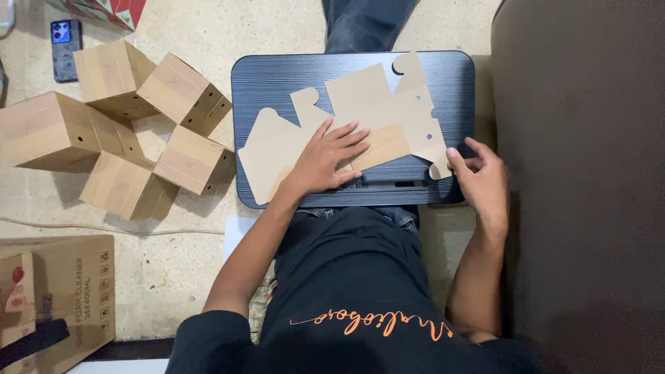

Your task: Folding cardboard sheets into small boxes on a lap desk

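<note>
Flat die-cut box blank pinned on a lap desk, one hand pressing, one pinching a flap.

Head view: the left hand point(325, 161) lies open, fingers spread flat on the unfolded cardboard blank point(360, 121), apparently to keep it from sliding on the dark ridged lap desk point(270, 79). The right hand point(481, 176) curls at the blank's lower right tab, thumb and fingertips closed on its edge. Five folded wood-print boxes point(118, 125) sit clustered on the floor, beside a phone point(64, 47).
</note>
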